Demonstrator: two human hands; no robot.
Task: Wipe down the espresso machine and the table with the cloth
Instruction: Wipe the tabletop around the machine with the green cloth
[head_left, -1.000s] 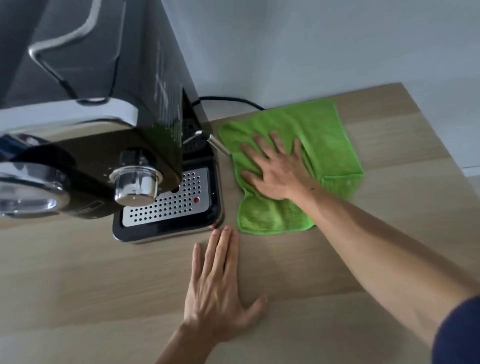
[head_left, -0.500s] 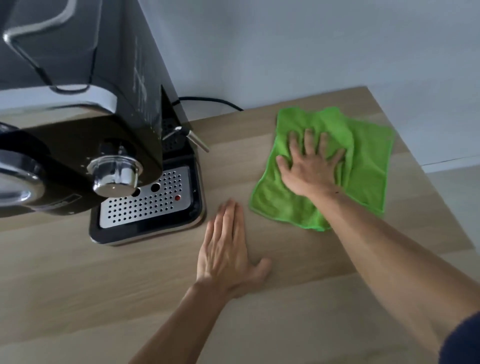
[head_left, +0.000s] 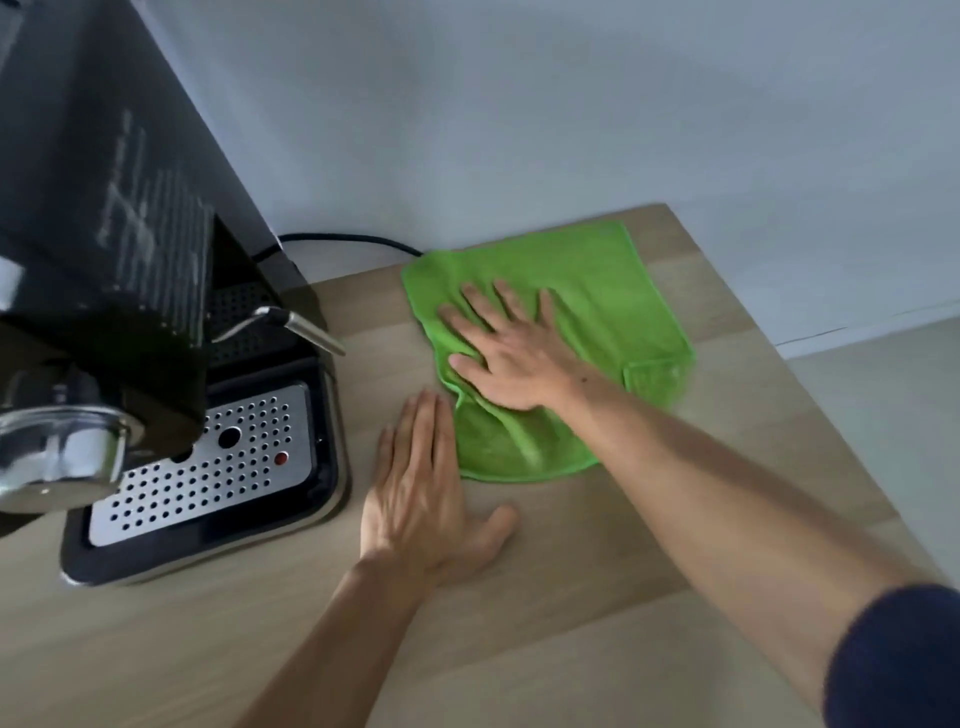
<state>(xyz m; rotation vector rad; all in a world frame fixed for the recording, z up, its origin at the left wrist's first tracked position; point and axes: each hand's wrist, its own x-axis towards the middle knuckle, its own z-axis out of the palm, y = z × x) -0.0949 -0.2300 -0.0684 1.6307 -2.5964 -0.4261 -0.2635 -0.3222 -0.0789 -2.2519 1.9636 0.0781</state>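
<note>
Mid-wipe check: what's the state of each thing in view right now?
green cloth: spread on the table, slightly rumpled, pinned under the right hand.
right hand: fingers straight, pressing flat on the cloth.
left hand: flat on bare table beside the cloth.
espresso machine: upright, neither hand on it.
steam wand: angled out toward the cloth.
drip tray: seated, grate in place.

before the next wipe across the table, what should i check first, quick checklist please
1. Right hand pressed flat on the green microfibre cloth: ok.
2. Left hand flat on the light wooden table: ok.
3. Cloth lying smooth: not ok, bunched at its left edge, right corner folded.
4. Silver metal steam wand clear of the cloth: ok.
5. Black power cord clear of the cloth's far corner: cannot tell.
</note>
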